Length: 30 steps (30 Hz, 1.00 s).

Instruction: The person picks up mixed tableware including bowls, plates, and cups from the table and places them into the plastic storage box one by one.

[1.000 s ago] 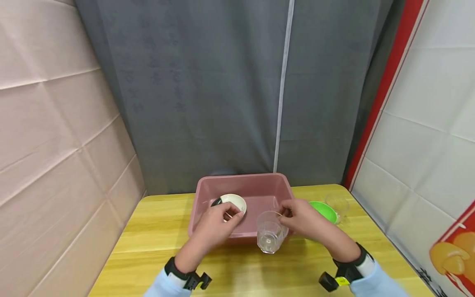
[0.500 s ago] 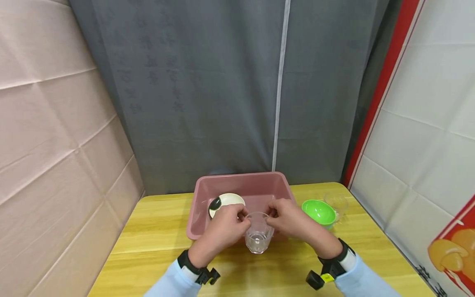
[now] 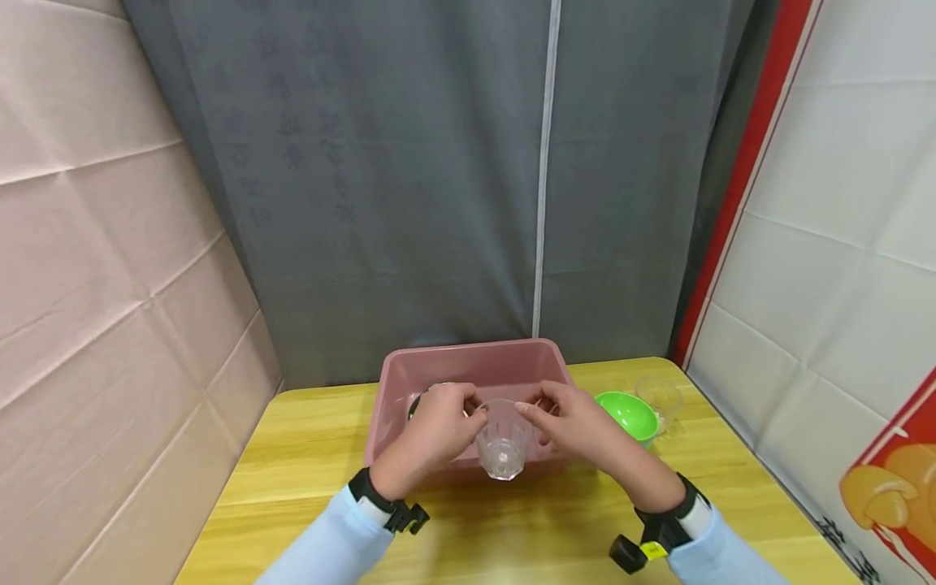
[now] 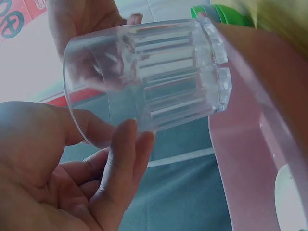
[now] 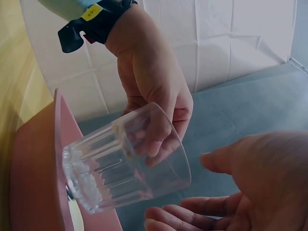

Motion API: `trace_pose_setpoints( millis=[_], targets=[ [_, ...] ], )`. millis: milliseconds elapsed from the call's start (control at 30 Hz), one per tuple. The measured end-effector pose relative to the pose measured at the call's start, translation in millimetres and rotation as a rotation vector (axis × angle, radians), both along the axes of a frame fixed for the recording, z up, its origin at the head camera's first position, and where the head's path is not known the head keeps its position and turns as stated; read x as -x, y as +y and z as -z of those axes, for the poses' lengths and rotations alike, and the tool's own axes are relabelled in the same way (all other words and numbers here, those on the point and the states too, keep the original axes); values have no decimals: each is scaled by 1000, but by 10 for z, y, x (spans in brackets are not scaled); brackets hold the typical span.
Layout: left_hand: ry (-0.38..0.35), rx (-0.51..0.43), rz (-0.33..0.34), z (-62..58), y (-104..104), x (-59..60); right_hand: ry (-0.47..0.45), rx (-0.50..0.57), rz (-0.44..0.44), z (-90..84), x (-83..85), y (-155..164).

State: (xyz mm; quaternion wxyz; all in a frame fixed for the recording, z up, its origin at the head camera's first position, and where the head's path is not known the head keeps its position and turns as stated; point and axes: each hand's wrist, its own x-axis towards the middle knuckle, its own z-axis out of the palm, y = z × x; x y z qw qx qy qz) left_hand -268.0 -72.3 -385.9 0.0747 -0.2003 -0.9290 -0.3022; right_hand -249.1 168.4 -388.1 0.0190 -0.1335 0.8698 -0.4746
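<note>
A clear plastic cup [image 3: 502, 443] with a fluted lower part is held above the front edge of a pink tub [image 3: 478, 353]. My left hand [image 3: 439, 422] pinches its rim, thumb and fingers on either side of the wall, as the left wrist view shows. On the cup's other side is my right hand [image 3: 574, 422]; in the right wrist view its thumb [image 5: 219, 162] stands apart from the rim, and its fingers are spread loosely near it. Inside the tub lies a white dish [image 4: 288, 199], mostly hidden behind my left hand in the head view.
To the right of the tub a green bowl [image 3: 629, 414] sits on the wooden table [image 3: 292, 479]. Another clear cup [image 3: 660, 396] stands just behind it. A grey curtain [image 3: 395, 203] hangs at the back, with pale sheets on both sides.
The cup was in my right hand and has moved left to my left hand, which came over to grip its rim. My right hand's fingers have loosened from it.
</note>
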Motion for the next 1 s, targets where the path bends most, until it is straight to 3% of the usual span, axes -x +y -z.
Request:
trace_pose_setpoints(
  millis=[133, 300, 533, 767, 900, 1000],
  targets=[
    [-3, 9, -20, -37, -22, 146, 1, -28, 73, 18, -17, 71],
    [-18, -14, -5, -98, -38, 439, 0, -68, 137, 37, -16, 162],
    [-134, -73, -22, -132, 6, 911, -22, -63, 161, 104, -50, 259],
    [-171, -17, -46, -107, 126, 1274, -50, -66, 185, 177, -77, 312],
    [-256, -3, -60, -47, 199, 1479, -57, -64, 193, 189, -81, 322],
    [-316, 34, -74, 39, 239, 1702, -52, -58, 190, 192, -81, 325]
  ],
)
